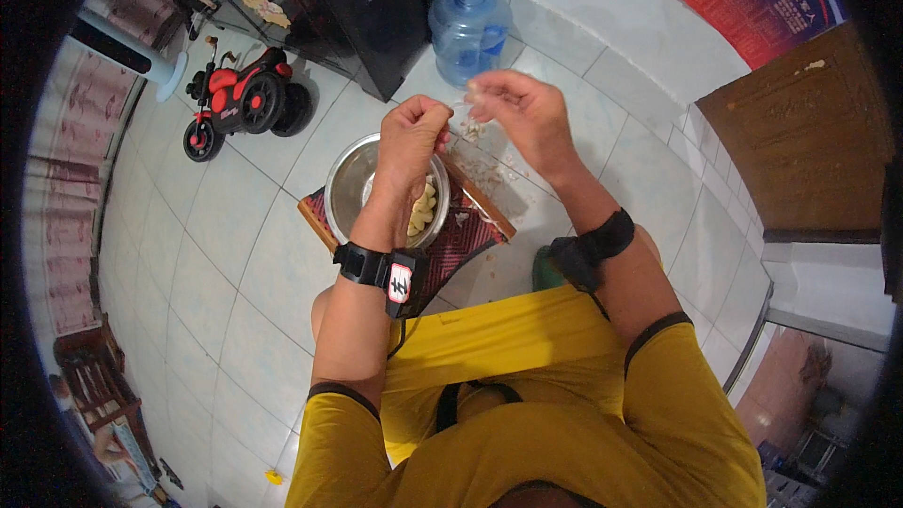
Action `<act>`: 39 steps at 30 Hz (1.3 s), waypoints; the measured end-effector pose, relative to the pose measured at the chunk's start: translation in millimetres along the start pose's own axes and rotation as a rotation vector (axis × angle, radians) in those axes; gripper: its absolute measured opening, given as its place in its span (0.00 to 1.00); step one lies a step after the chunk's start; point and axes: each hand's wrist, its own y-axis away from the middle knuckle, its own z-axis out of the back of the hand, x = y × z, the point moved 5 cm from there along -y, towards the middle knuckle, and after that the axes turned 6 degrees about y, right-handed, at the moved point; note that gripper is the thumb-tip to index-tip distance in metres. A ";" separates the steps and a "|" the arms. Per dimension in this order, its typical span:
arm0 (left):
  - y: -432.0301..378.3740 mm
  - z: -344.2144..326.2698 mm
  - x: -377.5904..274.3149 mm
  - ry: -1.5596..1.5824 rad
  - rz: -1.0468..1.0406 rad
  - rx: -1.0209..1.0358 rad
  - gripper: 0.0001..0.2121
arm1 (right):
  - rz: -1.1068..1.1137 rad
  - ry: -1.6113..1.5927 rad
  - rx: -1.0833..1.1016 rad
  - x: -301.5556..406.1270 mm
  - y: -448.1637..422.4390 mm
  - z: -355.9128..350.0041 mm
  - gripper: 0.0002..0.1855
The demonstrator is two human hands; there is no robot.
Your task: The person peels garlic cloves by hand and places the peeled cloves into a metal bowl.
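Note:
My left hand [416, 134] is above the rim of a steel bowl [339, 183], its thumb and fingertips pinched together; whether something small is between them cannot be told. To its right, my right hand [518, 116] is raised with bent fingers, and a thin, pale, blurred bit, perhaps peel, shows between the two hands. Peeled garlic cloves [421, 212] lie in the bowl, partly hidden by my left wrist. The bowl rests on a low stool with a woven red and black seat [462, 247] and wooden rails. Garlic skins [487, 169] are scattered on the floor tiles beyond the stool.
A blue plastic water jug [469, 28] stands by the wall, beside a dark cabinet [353, 7]. A red and black toy motorcycle [243, 99] is at the upper left, near a tower fan [127, 53]. Brown wooden furniture [797, 134] is at the right. A person sits at the lower left edge.

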 end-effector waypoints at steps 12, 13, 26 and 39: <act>1.5 -8.4 -2.4 -0.352 -0.298 0.018 0.05 | -0.219 -0.377 -0.013 -15.0 -5.1 13.3 0.15; 2.8 -8.7 -6.4 -0.353 -0.297 0.016 0.05 | -0.223 -0.339 0.002 -15.9 -4.7 12.5 0.14; 8.6 -11.9 -28.5 -0.485 -0.499 0.008 0.05 | 0.087 0.155 0.084 -16.7 -6.1 3.8 0.13; 17.6 -24.9 -28.7 -0.479 -0.401 0.077 0.07 | -0.277 -0.447 0.055 -19.2 -3.1 4.2 0.12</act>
